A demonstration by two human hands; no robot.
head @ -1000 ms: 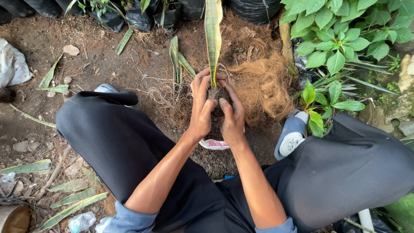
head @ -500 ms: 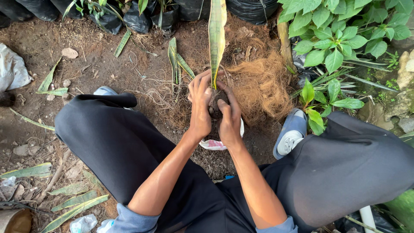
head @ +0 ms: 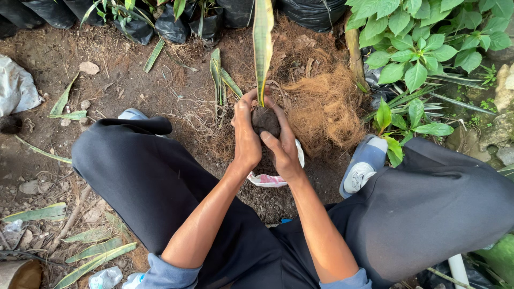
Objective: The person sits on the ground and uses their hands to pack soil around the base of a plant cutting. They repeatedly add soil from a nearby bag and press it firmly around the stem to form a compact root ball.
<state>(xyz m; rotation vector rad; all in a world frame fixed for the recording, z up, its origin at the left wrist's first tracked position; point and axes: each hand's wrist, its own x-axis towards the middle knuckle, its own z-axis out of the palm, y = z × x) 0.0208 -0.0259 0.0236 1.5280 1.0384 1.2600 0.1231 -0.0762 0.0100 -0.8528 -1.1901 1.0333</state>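
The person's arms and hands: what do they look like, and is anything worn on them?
Both hands, the left hand and the right hand, are bare, with no gloves, rings or watch showing. The forearms are bare too. The blue-grey sleeves are pushed up to about the elbows, bunched at the bottom edge of the head view. Bits of dark soil cling to the fingers.

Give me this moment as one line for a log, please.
left hand: cups soil ball | right hand: cups soil ball | long leaf: upright | coconut fibre: beside hands
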